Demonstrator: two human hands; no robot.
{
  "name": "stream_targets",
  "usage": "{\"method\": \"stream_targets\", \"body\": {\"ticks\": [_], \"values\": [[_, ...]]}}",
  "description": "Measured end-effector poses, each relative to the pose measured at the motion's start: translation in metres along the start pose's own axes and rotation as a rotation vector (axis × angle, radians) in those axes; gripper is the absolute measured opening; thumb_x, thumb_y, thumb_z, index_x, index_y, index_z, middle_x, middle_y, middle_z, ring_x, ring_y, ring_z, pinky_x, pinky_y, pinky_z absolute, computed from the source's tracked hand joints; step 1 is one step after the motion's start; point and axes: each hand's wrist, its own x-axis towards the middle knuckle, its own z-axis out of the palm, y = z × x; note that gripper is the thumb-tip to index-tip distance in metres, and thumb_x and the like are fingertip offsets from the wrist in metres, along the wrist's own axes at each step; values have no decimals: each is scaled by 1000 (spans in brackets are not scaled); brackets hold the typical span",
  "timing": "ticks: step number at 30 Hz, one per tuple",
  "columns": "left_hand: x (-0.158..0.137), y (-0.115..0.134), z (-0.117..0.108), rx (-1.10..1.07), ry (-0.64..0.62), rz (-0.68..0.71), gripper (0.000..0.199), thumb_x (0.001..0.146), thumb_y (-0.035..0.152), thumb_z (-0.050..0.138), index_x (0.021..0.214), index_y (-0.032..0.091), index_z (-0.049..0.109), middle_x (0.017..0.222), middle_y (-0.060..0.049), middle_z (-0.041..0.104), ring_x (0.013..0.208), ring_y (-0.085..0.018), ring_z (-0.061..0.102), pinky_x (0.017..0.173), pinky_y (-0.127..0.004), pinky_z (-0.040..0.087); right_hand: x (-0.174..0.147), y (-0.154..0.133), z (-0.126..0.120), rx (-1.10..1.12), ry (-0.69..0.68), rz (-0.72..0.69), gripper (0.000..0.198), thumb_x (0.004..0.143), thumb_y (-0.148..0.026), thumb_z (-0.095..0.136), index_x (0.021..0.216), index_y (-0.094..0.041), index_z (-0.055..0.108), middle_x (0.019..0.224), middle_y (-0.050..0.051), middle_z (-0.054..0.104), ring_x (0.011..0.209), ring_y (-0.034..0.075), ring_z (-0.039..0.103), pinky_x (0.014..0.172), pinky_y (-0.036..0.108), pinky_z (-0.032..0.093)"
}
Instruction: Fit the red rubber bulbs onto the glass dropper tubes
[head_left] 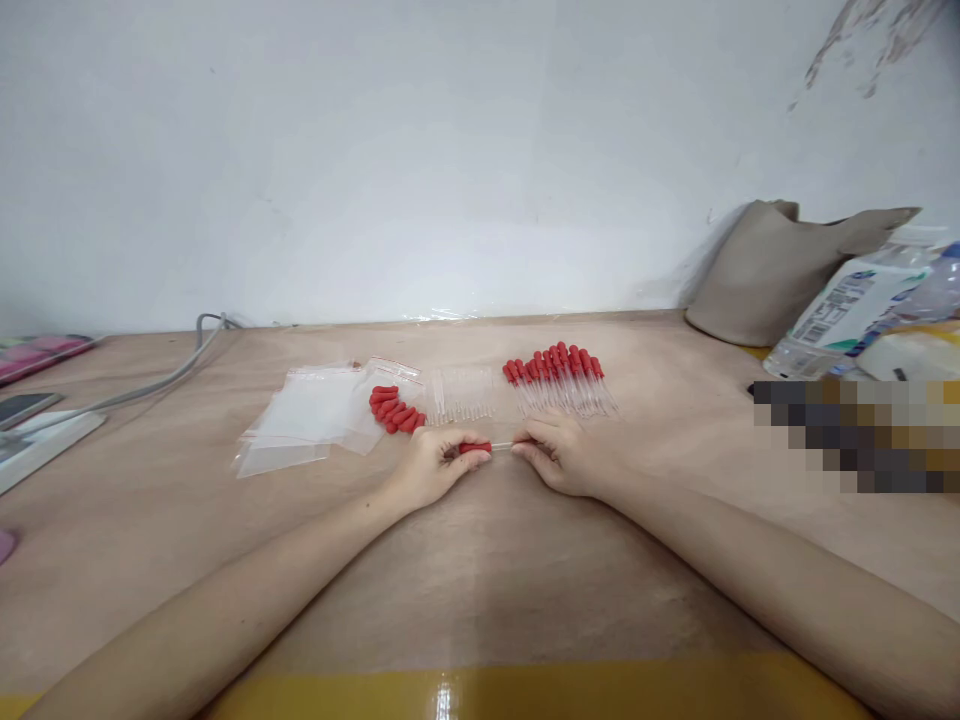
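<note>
Red bulb [475, 448]: left hand [432, 468] pinches it, right hand [561, 455] the tube [501, 447].

No wording can be read; the print on the bottle label [859, 305] is too small.

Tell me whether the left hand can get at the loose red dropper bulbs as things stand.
Probably yes: the loose red dropper bulbs lie just beyond the left hand, with nothing visible in between. It is pinching another red bulb, though, so it may need to let go first.
</note>
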Motion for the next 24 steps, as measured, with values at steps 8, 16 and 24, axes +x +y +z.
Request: {"method": "stream_targets", "body": {"ticks": [8,16,24], "values": [[-2,-4,4,-10,36,45,19,76,30,62,87,15,67,80,-5,70,67,-14,63,59,-23,50,-1,1,12,-88,-17,-39,28,89,-25,36,73,-16,56,62,2,58,56,11,46,66,29,30],[0,-1,1,46,28,57,18,78,28,60,90,16,66,84,-4,69,72,-14,63,63,-24,50,6,-6,5,-134,-115,13,29,90,-26,36,73,-15,58,66,2,60,58,11,47,67,28,28],[3,-1,0,114,57,57,28,77,23,58,104,16,58,92,-6,64,70,-13,60,63,-25,51,13,-7,-18,-219,-224,81,19,83,-21,47,77,-17,64,75,5,64,72,15,53,67,28,32]]}}
